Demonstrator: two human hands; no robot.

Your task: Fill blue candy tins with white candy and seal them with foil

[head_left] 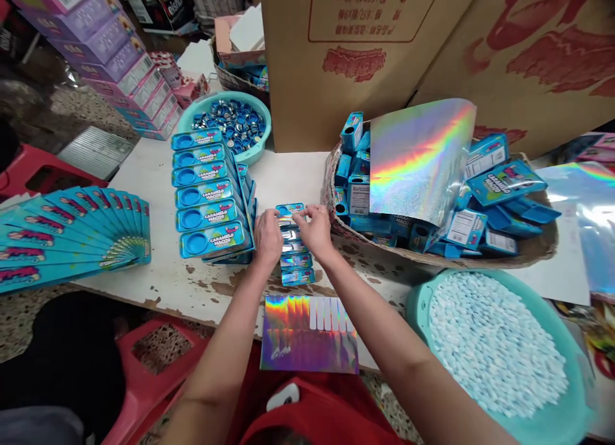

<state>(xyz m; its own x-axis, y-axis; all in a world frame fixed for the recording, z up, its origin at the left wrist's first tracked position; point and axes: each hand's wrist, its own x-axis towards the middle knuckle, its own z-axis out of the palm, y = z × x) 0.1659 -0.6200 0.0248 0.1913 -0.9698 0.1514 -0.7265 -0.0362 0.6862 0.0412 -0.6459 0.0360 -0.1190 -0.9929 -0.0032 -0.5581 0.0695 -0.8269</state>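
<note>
A column of several small blue candy boxes (296, 261) stands in front of me, with shiny holographic stickers across their ends. At its far end, my right hand (314, 228) pinches a holographic sticker (288, 219) against the farthest box (289, 208). My left hand (268, 238) is closed with curled fingers at the left side of that same box, thumb and forefinger at its edge. Nearer to me lies a holographic sticker sheet (307, 352), with pale bare strips at its upper right where stickers are gone.
Left of my hands, blue boxes (211, 192) are stacked beside fanned blue cards (72, 230). Behind sits a basin (187, 112) of small caps. At right are a carton (480, 260) of blue boxes under a holographic sheet (420, 163) and a teal basin (423, 310) of candies.
</note>
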